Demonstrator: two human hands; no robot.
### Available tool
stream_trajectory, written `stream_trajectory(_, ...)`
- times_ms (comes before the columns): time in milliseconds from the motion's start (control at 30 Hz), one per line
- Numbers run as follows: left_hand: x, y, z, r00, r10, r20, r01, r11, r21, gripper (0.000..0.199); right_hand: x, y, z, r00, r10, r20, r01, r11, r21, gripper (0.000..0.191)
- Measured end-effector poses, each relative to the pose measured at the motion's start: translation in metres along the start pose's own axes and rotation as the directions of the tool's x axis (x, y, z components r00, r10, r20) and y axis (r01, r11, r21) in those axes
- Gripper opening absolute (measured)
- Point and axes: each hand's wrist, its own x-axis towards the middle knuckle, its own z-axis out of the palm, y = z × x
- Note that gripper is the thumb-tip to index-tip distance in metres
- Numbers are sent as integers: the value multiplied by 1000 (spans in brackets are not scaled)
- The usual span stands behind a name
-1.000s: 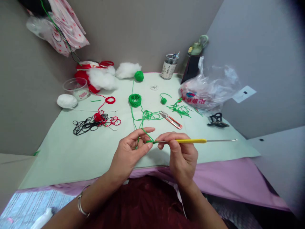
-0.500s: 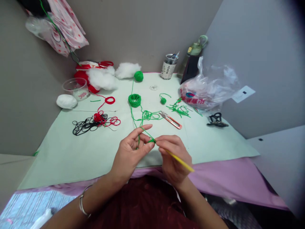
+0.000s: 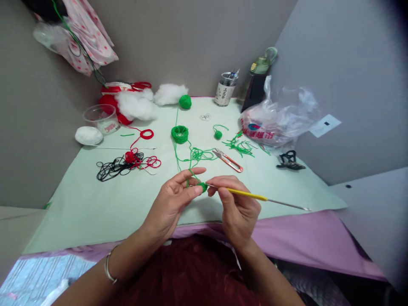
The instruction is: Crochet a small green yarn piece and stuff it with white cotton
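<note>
My left hand (image 3: 174, 197) pinches a small piece of green crochet work (image 3: 203, 187) between thumb and fingers, its index finger stretched out with green yarn running over it. In my right hand (image 3: 239, 208) is a crochet hook (image 3: 247, 194) with a yellow grip and metal ends, held like a pen. The hook's left tip meets the green piece; its other end points right. Yarn leads from the left hand up to a wound green coil (image 3: 180, 134) and loose green loops (image 3: 200, 154). Orange-handled thread snips (image 3: 228, 160) lie just beyond the hands.
Tangled black cord (image 3: 114, 167) and red yarn (image 3: 147, 134) lie at left, near a white yarn ball (image 3: 89, 135) and clear plastic cup (image 3: 100, 119). White stuffing (image 3: 137, 105) sits behind. At right are green scraps (image 3: 240, 146), a plastic bag (image 3: 277, 119) and a black hair claw (image 3: 290, 160).
The crochet hook has swung from slanting down to nearly level, its far end now pointing right. My right hand has turned with it, and the green piece shows more at the left fingertips.
</note>
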Motion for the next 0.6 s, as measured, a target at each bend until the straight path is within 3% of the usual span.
stream_trajectory(100, 0, 2, -1, 998, 35, -44, -34, 999, 31, 33, -1, -1, -3, 999, 24, -32, -24, 1000, -11, 18)
stream_trajectory(300, -3, 5, 1, 999, 37, -27, -35, 997, 64, 36, 4, 0, -3, 972, 232, -33, -219, 948, 233, 16)
stream_trajectory(433, -2, 1, 4, 999, 12, 35, -13, 999, 37, 36, 4, 2, 1, 990, 142, 0, -141, 982, 124, 14)
stream_trajectory(600, 0, -7, 4, 999, 26, -41, -26, 1000, -3, 43, -4, 6, 2, 994, -99, 44, 105, 977, -183, 28)
